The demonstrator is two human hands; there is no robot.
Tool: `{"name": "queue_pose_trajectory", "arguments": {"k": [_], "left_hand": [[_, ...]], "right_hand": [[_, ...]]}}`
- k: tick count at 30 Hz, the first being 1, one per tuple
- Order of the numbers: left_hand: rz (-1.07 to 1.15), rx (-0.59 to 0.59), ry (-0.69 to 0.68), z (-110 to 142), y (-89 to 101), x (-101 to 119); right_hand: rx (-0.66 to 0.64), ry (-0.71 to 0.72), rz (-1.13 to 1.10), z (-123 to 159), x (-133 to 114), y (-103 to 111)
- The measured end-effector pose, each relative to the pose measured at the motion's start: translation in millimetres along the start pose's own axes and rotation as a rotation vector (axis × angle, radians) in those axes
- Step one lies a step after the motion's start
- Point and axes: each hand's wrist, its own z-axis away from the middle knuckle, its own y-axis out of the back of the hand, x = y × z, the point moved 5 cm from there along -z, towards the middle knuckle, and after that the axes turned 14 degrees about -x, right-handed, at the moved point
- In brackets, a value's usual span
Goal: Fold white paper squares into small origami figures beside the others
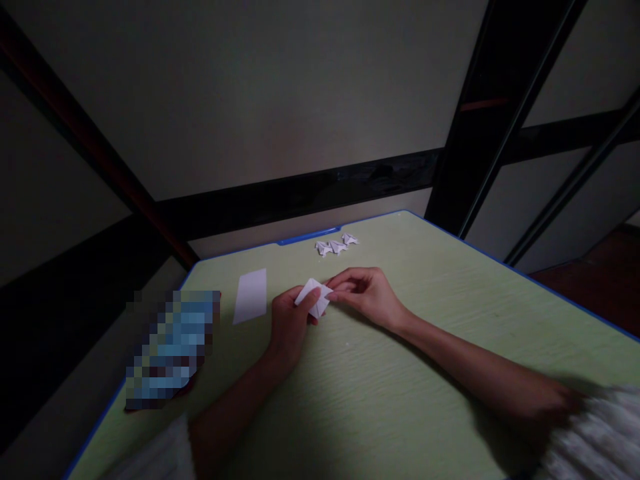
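Observation:
Between my hands is a small folded piece of white paper, roughly diamond-shaped with crease lines on it. My left hand grips it from the left, thumb on top and fingers underneath. From the other side, my right hand pinches its right corner between thumb and index finger. Three small folded paper figures sit in a row beyond my hands. A flat white paper sheet lies on the table to the left of my left hand.
The light green table has a blue edge and a blue handle-like strip at the back. A pixelated blue object lies at the left. Behind the table stand pale panels with dark bands.

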Motion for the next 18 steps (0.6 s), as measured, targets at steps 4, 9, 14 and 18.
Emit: {"name": "queue_pose_trajectory", "arguments": {"k": [4,9,14,18], "left_hand": [[-0.009,0.021,-0.005,0.5,0.2,1.3],[-0.073,0.029,-0.038,1.5,-1.0,6.6],[-0.145,0.039,-0.066,4.2,-2.3,13.1],[-0.183,0.050,-0.063,5.0,-2.2,15.1]], "right_hand": [[0.010,-0.008,-0.009,-0.5,0.7,0.8],[0.028,-0.012,-0.022,-0.5,1.4,1.8],[0.011,-0.037,-0.029,-0.8,3.5,1.2],[-0.017,-0.026,0.004,-1.0,4.7,0.2]]}}
